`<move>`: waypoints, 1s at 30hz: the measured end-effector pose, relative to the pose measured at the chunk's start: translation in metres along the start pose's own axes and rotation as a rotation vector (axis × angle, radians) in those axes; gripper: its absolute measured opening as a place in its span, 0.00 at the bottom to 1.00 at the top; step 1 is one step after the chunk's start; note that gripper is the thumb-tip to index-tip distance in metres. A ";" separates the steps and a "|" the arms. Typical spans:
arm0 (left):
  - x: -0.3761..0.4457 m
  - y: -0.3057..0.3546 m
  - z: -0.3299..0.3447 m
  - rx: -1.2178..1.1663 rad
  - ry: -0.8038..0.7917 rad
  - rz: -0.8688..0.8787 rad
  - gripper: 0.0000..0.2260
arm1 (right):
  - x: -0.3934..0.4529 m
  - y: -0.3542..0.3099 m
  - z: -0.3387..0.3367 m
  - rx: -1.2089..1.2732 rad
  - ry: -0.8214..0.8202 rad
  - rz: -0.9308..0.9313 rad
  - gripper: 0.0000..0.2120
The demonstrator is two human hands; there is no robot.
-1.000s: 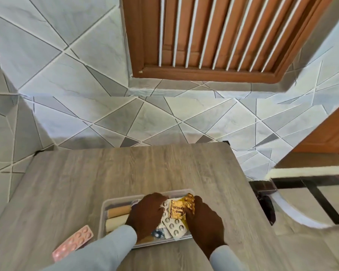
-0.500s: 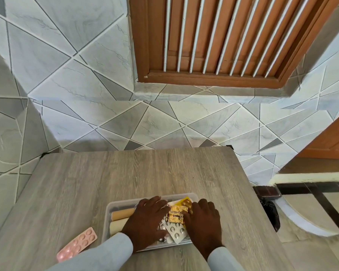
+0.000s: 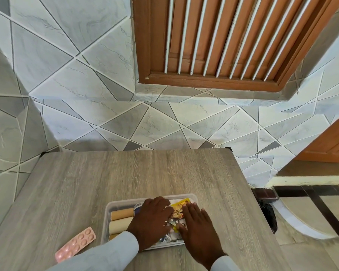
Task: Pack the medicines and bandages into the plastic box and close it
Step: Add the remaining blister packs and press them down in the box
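tabletop (image 3: pixel 86 182): grey wood grain, carries everything below
pink blister (image 3: pixel 75 244): flat on tabletop, left of box, apart from it, near the left sleeve
box (image 3: pixel 108 222): clear plastic, near front edge of tabletop, open top, no lid on it
bandage rolls (image 3: pixel 121 219): lie side by side in the left end of box, one tan, one cream below it, a third partly hidden under the sleeve
left hand (image 3: pixel 152 222): palm down inside box, middle section, fingers spread flat over the packs; grip apart, nothing clamped that I can see
silver blisters (image 3: pixel 174 224): in the gap between the two hands, in box, partly covered; count cannot tell
yellow sachet (image 3: pixel 179 208): on top of the pile at the far right part of box, fingertips of both hands touch it
right hand (image 3: pixel 198 231): palm down over right end of box, fingers straight and together, pressed flat on the packs; grip apart, not closed on anything
sleeves (image 3: pixel 114 251): pale blue, both wrists, at the bottom edge of view
black bag (image 3: pixel 268 218): on the floor, right of tabletop
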State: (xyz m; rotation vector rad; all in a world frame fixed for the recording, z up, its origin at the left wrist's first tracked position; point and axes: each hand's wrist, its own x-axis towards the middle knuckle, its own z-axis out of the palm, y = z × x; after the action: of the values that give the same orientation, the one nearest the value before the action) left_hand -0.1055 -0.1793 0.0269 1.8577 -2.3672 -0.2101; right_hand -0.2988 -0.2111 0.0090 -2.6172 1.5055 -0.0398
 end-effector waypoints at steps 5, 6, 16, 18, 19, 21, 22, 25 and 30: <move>-0.011 0.000 0.014 0.038 -0.202 0.054 0.25 | -0.003 -0.006 0.004 0.013 -0.108 0.098 0.32; -0.011 0.002 0.014 0.040 -0.231 0.043 0.26 | -0.003 -0.008 0.004 0.009 -0.117 0.113 0.32; -0.001 0.005 0.010 0.082 -0.203 -0.028 0.35 | 0.001 -0.002 0.008 -0.033 -0.081 0.062 0.29; 0.000 0.007 0.008 0.112 -0.183 -0.050 0.38 | 0.001 -0.003 0.007 -0.035 -0.130 0.023 0.28; 0.000 0.007 0.011 0.102 -0.186 -0.017 0.40 | 0.002 -0.003 0.008 -0.034 -0.160 0.005 0.27; 0.000 0.007 0.016 0.042 -0.278 -0.024 0.41 | 0.004 -0.003 0.011 -0.017 -0.220 0.002 0.28; 0.002 0.008 0.014 0.037 -0.299 -0.037 0.38 | 0.007 -0.003 0.013 -0.005 -0.244 0.016 0.29; 0.005 0.009 0.010 0.022 -0.361 -0.074 0.32 | 0.015 -0.002 0.009 -0.012 -0.250 0.050 0.33; 0.004 0.013 0.005 -0.014 -0.365 -0.100 0.33 | 0.019 0.001 0.002 0.048 -0.286 -0.064 0.42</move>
State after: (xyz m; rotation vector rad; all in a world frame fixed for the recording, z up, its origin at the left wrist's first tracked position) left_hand -0.1195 -0.1804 0.0248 2.0848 -2.4829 -0.6228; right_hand -0.2900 -0.2277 0.0060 -2.5021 1.3080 0.2769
